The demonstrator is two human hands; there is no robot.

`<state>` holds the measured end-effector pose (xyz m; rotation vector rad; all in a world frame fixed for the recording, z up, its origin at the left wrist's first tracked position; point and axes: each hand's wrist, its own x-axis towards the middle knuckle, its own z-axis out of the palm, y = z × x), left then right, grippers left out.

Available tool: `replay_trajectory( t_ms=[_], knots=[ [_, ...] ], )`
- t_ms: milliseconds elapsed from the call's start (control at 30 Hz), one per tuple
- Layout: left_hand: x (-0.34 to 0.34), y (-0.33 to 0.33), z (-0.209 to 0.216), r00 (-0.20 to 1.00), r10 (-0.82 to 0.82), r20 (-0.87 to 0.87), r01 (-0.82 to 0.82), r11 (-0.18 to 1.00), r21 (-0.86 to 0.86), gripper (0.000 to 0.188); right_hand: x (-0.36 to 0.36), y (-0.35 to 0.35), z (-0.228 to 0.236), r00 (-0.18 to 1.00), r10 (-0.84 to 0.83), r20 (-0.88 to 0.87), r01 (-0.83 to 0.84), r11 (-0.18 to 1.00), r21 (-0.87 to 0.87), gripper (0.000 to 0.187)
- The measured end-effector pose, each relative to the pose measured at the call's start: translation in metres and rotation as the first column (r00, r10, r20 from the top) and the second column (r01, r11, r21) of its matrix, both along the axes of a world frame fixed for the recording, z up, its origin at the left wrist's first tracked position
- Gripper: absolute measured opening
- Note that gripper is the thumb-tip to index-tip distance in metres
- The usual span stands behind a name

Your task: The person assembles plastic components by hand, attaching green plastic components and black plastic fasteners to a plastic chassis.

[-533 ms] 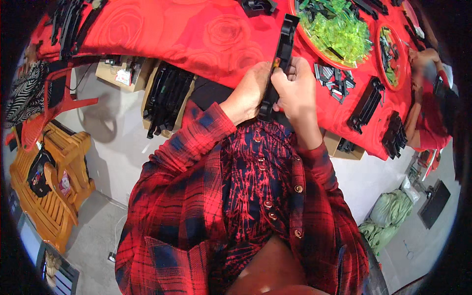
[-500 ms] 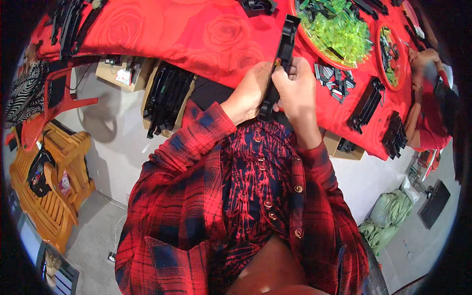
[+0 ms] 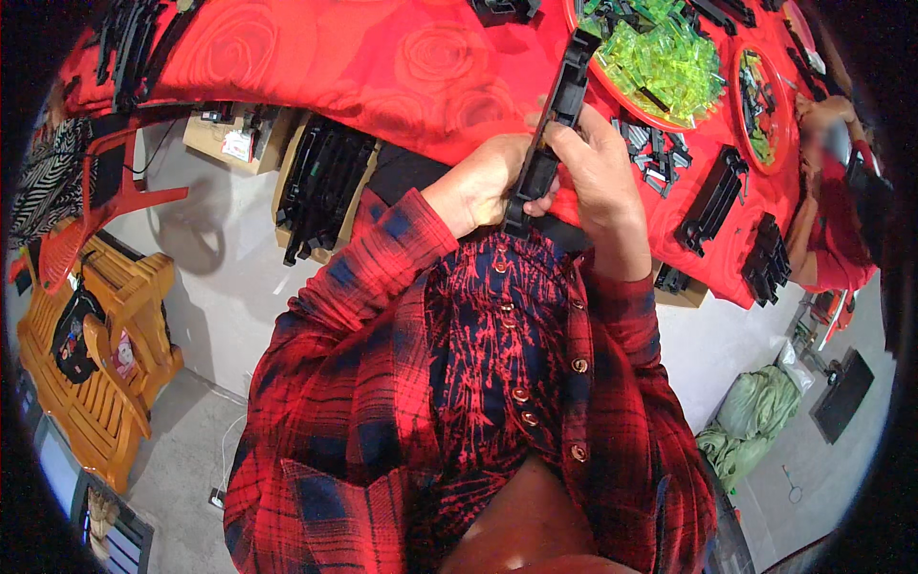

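Observation:
Both my hands hold one long black plastic part (image 3: pixel 541 165) at the table's near edge, tilted with its top end to the right. My left hand (image 3: pixel 486 187) grips it from the left, near its lower half. My right hand (image 3: pixel 604 177) is closed on its right side, the thumb pressing against its inner channel. Whether a smaller piece sits under the thumb is hidden. Just beyond my right hand lie loose small grey and black pieces (image 3: pixel 658 158) and a red tray (image 3: pixel 681 125) heaped with clear yellow-green strips.
A smaller red tray (image 3: pixel 786 124) of mixed pieces and black parts (image 3: pixel 712 203) lie at the right of the red-covered table (image 3: pixel 382 48). Boxes of black parts (image 3: pixel 330 182) stand below its edge. Another person (image 3: pixel 832 210) works at the far right. A wooden chair (image 3: pixel 100 354) stands left.
The top end of the black part has swung slightly right. My right hand has shifted right and down along with it, and its fingers have moved on the part.

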<state>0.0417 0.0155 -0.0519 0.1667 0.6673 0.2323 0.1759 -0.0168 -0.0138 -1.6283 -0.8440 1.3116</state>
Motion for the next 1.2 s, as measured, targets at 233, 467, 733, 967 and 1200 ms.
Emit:
replay_trajectory(
  t_ms=[233, 467, 733, 967, 1200],
  knots=[
    [-0.003, 0.007, -0.025, 0.967, 0.043, 0.25, 0.012, 0.977, -0.213, 0.026, -0.01, -0.002, 0.026, 0.963, 0.017, -0.268, -0.033, 0.998, -0.056, 0.034],
    [-0.006, 0.007, -0.027, 0.93, 0.143, 0.339, -0.026, 0.944, -0.328, 0.018, -0.01, -0.003, 0.026, 0.935, -0.09, -0.344, 0.065, 0.994, -0.085, 0.046],
    [-0.002, 0.006, -0.025, 0.983, 0.056, 0.173, -0.033, 0.99, -0.135, 0.018, -0.009, -0.003, 0.022, 0.941, 0.003, -0.337, -0.004, 1.0, -0.002, 0.05],
    [0.002, 0.006, -0.01, 0.993, 0.078, 0.083, -0.081, 0.996, 0.036, 0.023, -0.016, -0.002, 0.026, 0.983, 0.016, -0.184, -0.016, 1.0, 0.003, 0.046],
    [0.006, 0.003, -0.002, 0.992, 0.123, 0.031, -0.126, 0.983, 0.134, 0.023, -0.019, -0.001, 0.017, 0.99, -0.064, -0.128, 0.055, 0.996, -0.07, 0.025]
  ],
)
